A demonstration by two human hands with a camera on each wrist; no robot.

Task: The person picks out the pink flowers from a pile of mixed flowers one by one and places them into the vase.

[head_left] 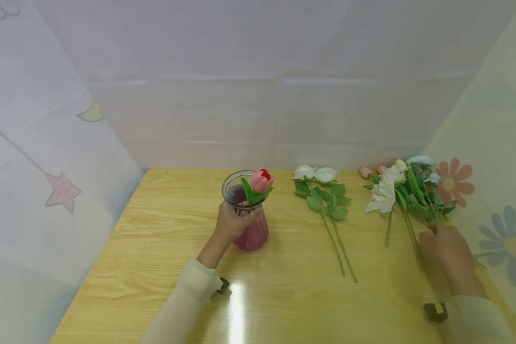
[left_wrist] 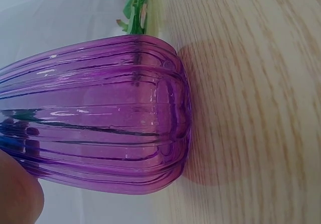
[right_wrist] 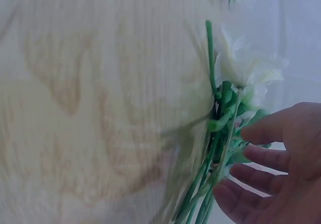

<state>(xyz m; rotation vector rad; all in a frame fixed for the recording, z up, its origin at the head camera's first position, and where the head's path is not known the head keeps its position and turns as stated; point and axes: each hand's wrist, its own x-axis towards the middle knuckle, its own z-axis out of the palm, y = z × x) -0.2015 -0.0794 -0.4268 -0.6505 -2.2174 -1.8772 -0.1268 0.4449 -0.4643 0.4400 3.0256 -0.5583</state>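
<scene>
A ribbed purple glass vase (head_left: 251, 224) (left_wrist: 100, 118) stands on the wooden table (head_left: 163, 248) with a pink tulip (head_left: 262, 180) in it. My left hand (head_left: 232, 222) grips the vase around its neck. At the right lies a bunch of white and pale flowers (head_left: 406, 188) with green stems (right_wrist: 210, 184). My right hand (head_left: 445, 246) (right_wrist: 271, 169) reaches over those stems with fingers loosely spread; its fingertips (right_wrist: 225, 194) are at the stems, holding nothing that I can see.
Two white roses (head_left: 320, 184) with long stems lie on the table between the vase and the bunch. Printed fabric walls close in the left, back and right sides. The table's front middle is bare and shiny.
</scene>
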